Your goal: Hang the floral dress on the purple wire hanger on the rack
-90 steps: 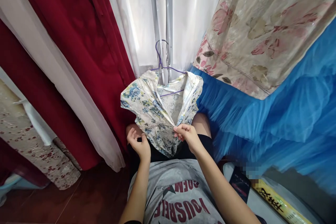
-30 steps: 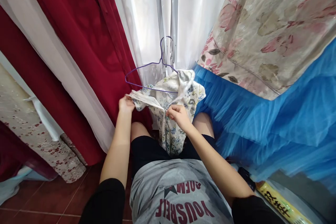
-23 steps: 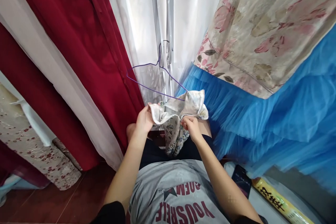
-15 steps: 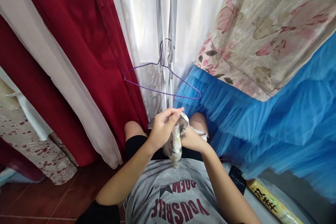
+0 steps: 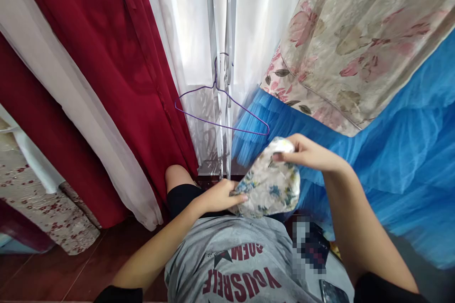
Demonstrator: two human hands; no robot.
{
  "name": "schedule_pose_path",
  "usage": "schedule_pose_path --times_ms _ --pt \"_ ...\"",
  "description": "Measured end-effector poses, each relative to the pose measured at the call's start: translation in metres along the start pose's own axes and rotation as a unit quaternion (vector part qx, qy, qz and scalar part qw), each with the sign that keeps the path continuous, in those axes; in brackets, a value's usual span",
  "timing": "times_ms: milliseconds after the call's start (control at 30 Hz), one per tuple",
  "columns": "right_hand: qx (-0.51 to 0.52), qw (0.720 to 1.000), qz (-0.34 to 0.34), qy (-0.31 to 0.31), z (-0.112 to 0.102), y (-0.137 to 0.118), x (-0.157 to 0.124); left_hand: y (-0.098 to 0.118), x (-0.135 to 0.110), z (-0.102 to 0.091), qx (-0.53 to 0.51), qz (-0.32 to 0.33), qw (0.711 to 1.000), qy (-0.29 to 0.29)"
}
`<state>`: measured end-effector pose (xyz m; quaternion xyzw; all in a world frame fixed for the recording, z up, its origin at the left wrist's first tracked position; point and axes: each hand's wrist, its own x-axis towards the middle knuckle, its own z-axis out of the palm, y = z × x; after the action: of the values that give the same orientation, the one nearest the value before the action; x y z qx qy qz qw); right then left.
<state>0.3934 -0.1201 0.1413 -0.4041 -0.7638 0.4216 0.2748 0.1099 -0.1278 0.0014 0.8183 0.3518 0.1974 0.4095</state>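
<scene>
I hold a small floral garment [image 5: 270, 184], white with blue flowers, bunched over my lap. My right hand [image 5: 305, 151] grips its upper edge, fingers closed on the cloth. My left hand [image 5: 218, 196] pinches its lower left edge. A thin purple wire hanger [image 5: 222, 109] hangs bare on a metal pole [image 5: 213, 57] just above and behind the garment. I sit in a grey printed T-shirt [image 5: 231, 265] and dark shorts.
A dark red curtain [image 5: 117, 71] and white sheer curtains [image 5: 185, 33] hang at the left and back. Blue tulle [image 5: 391, 151] and a beige floral cloth [image 5: 355, 47] fill the right. A dark phone [image 5: 330, 291] lies by my right side. The floor [image 5: 53, 270] is red-brown tile.
The garment came off the purple hanger, which now hangs bare. My hands bunched the cloth together, then my right hand lifted its edge up to the right.
</scene>
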Motion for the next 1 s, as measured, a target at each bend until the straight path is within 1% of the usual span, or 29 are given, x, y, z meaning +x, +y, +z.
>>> schedule_pose_path --times_ms 67,133,200,267,333,400,467,533,600,667,733,767,800,833,900,1000 --pt "-0.02 0.996 -0.031 0.086 -0.024 -0.003 0.022 0.0 0.001 -0.013 0.061 0.022 0.994 0.083" --pt "-0.004 0.985 -0.061 0.164 -0.042 -0.002 0.055 0.006 0.003 -0.033 0.112 0.04 0.979 0.166" --pt "0.04 0.974 -0.095 0.203 -0.051 0.0 0.094 0.014 0.002 -0.055 0.149 0.053 0.959 0.237" --pt "0.13 0.964 -0.117 0.198 -0.052 0.001 0.131 0.02 -0.001 -0.074 0.164 0.057 0.941 0.291" --pt "0.215 0.957 -0.104 0.166 -0.044 0.0 0.16 0.021 -0.008 -0.09 0.154 0.056 0.932 0.324" --pt "0.273 0.95 -0.078 0.13 -0.032 -0.004 0.177 0.016 -0.016 -0.101 0.127 0.052 0.925 0.355" --pt "0.301 0.947 -0.055 0.1 -0.019 -0.009 0.183 0.006 -0.024 -0.111 0.087 0.042 0.921 0.377" --pt "0.311 0.947 -0.034 0.073 -0.01 -0.013 0.181 -0.007 -0.033 -0.121 0.05 0.03 0.924 0.378" --pt "0.313 0.948 -0.013 0.058 -0.006 -0.017 0.175 -0.021 -0.039 -0.132 0.027 0.02 0.935 0.352" --pt "0.306 0.95 0.007 0.066 -0.007 -0.021 0.169 -0.037 -0.043 -0.145 0.022 0.006 0.957 0.29" --pt "0.292 0.953 0.014 0.078 -0.009 -0.027 0.163 -0.053 -0.043 -0.159 0.065 -0.025 0.975 0.209" --pt "0.287 0.955 0.009 0.079 -0.011 -0.03 0.161 -0.062 -0.042 -0.166 0.101 -0.043 0.978 0.179" --pt "0.285 0.956 0.0 0.077 -0.012 -0.033 0.159 -0.069 -0.04 -0.175 0.137 -0.059 0.975 0.162" --pt "0.284 0.956 -0.011 0.074 -0.013 -0.036 0.157 -0.076 -0.037 -0.185 0.17 -0.071 0.97 0.158" --pt "0.283 0.956 -0.023 0.069 -0.014 -0.041 0.156 -0.084 -0.03 -0.209 0.211 -0.088 0.956 0.183" --pt "0.277 0.958 0.008 0.07 -0.015 -0.044 0.156 -0.082 -0.014 -0.257 0.248 -0.109 0.932 0.242"
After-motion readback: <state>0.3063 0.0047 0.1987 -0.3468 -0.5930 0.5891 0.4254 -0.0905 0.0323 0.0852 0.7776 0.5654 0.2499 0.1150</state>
